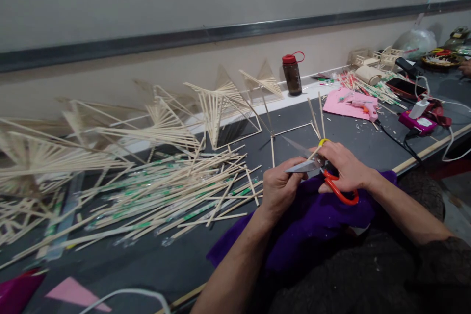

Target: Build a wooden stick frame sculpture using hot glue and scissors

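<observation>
My right hand [346, 164] is closed round the orange handles of a pair of scissors [340, 191], and a yellow band shows at its index finger. The scissors' blades [303, 166] are spread apart and point left. My left hand [281, 184] is closed beside the lower blade. A thin wooden stick [315, 153] runs from it between the blades; its lower end is hidden in the fingers. Two more upright sticks [322, 117] rise behind my right hand. A frame of joined sticks [293, 129] stands just beyond. Purple cloth [309, 228] covers my lap.
Loose sticks, some in green-printed wrappers [176, 191], lie in a pile on the left. Fan-shaped stick structures [217, 108] stand along the wall. Rightward are a bottle [292, 76], a pink glue gun [364, 107], a purple power block [417, 122] with cables, and a phone [406, 88].
</observation>
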Demonstrator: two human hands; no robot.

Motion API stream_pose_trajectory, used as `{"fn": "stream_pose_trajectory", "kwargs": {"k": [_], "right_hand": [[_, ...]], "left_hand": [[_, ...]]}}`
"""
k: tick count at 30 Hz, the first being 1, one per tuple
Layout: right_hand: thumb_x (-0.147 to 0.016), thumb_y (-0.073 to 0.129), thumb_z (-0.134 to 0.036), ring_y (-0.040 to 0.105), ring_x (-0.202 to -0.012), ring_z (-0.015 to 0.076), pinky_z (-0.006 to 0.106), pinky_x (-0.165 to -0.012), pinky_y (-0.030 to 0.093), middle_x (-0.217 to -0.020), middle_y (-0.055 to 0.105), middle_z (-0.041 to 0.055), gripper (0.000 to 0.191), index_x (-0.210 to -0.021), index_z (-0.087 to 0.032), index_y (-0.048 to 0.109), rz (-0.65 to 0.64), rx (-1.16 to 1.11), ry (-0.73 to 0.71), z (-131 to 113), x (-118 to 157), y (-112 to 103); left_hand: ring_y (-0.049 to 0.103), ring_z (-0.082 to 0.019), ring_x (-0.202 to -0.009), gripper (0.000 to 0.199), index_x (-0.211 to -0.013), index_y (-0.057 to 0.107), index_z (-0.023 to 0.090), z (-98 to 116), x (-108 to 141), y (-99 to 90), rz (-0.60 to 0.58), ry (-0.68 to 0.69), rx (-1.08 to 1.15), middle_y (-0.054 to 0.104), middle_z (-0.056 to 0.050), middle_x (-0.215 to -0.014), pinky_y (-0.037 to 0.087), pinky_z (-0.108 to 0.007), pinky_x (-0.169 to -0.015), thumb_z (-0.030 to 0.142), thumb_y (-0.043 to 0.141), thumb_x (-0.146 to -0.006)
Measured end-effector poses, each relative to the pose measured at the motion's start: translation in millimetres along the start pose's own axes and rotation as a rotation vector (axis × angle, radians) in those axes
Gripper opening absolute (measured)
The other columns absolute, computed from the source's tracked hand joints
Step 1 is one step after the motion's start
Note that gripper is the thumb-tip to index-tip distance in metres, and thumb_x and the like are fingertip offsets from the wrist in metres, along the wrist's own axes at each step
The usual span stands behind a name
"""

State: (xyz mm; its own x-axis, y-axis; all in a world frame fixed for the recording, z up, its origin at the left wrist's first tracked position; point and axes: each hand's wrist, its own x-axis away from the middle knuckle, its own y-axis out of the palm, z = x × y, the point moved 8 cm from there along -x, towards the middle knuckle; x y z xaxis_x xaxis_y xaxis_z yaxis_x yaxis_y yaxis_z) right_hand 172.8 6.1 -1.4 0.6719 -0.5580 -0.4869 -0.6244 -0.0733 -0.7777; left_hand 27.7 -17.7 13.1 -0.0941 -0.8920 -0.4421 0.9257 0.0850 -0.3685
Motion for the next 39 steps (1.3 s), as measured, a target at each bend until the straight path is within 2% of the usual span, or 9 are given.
{"fn": "stream_pose_trajectory", "kwargs": {"k": [7, 12, 18, 24, 28, 36, 39], "right_hand": [[-0.075, 0.054, -0.083, 0.054, -0.102, 0.0284, 0.046, -0.087, 0.044, -0.117, 0.058, 0.0133, 0.084, -0.13, -0.019, 0.049, -0.022, -0.027, -0.012, 0, 0, 1], [-0.076, 0.054, -0.082, 0.054, -0.103, 0.0283, 0.047, -0.088, 0.044, -0.117, 0.057, 0.0127, 0.082, -0.129, -0.02, 0.049, -0.032, -0.099, -0.021, -2, 0, 1], [-0.076, 0.053, -0.084, 0.054, -0.101, 0.0272, 0.047, -0.089, 0.046, -0.115, 0.057, 0.0116, 0.081, -0.127, -0.021, 0.05, -0.046, -0.157, -0.004, -2, 0, 1], [-0.08, 0.059, -0.073, 0.055, -0.092, 0.0231, 0.041, -0.081, 0.048, -0.105, 0.059, 0.0084, 0.063, -0.117, -0.022, 0.052, 0.0, -0.167, -0.043, -4, 1, -2], [-0.079, 0.062, -0.07, 0.054, -0.088, 0.0216, 0.038, -0.077, 0.048, -0.103, 0.059, 0.0077, 0.062, -0.117, -0.022, 0.052, -0.003, -0.168, -0.069, -5, 2, -2], [-0.081, 0.067, -0.053, 0.056, -0.087, 0.0216, 0.04, -0.077, 0.05, -0.103, 0.061, 0.0084, 0.052, -0.119, -0.021, 0.051, 0.048, -0.16, -0.094, -4, 4, -4], [-0.081, 0.068, -0.052, 0.056, -0.087, 0.0219, 0.041, -0.077, 0.05, -0.103, 0.061, 0.0085, 0.054, -0.121, -0.021, 0.051, 0.058, -0.153, -0.094, -3, 4, -4]], "left_hand": [[0.051, -0.01, -0.052, 0.02, -0.081, 0.073, 0.017, -2, -2, 5.0, -0.08, -0.104, 0.06, 0.063, 0.002, -0.059, 0.039, -0.02, -0.052, 0.026, 0.055, -0.081], [0.042, -0.009, -0.047, 0.028, -0.07, 0.066, 0.017, -1, -4, 10.4, -0.177, -0.217, 0.1, 0.053, 0.004, -0.05, 0.033, -0.021, -0.048, 0.038, 0.055, -0.083], [0.042, -0.01, -0.049, 0.029, -0.068, 0.063, 0.017, -3, -2, 12.7, -0.234, -0.217, 0.072, 0.053, 0.003, -0.052, 0.03, -0.021, -0.049, 0.038, 0.052, -0.085], [0.043, -0.009, -0.049, 0.028, -0.068, 0.062, 0.017, -3, -1, 13.1, -0.237, -0.185, 0.056, 0.053, 0.004, -0.052, 0.033, -0.021, -0.052, 0.035, 0.05, -0.086], [0.044, -0.01, -0.05, 0.024, -0.069, 0.062, 0.017, -4, -1, 14.0, -0.227, -0.171, 0.057, 0.053, 0.003, -0.053, 0.034, -0.021, -0.052, 0.031, 0.05, -0.085], [0.046, -0.009, -0.05, 0.032, -0.066, 0.062, 0.017, -10, -1, 14.5, -0.183, -0.18, 0.09, 0.056, 0.001, -0.055, 0.033, -0.02, -0.047, 0.038, 0.049, -0.088], [0.047, -0.009, -0.048, 0.025, -0.072, 0.065, 0.017, -10, -2, 13.0, -0.136, -0.192, 0.109, 0.06, 0.001, -0.056, 0.034, -0.019, -0.046, 0.036, 0.056, -0.085]]}}
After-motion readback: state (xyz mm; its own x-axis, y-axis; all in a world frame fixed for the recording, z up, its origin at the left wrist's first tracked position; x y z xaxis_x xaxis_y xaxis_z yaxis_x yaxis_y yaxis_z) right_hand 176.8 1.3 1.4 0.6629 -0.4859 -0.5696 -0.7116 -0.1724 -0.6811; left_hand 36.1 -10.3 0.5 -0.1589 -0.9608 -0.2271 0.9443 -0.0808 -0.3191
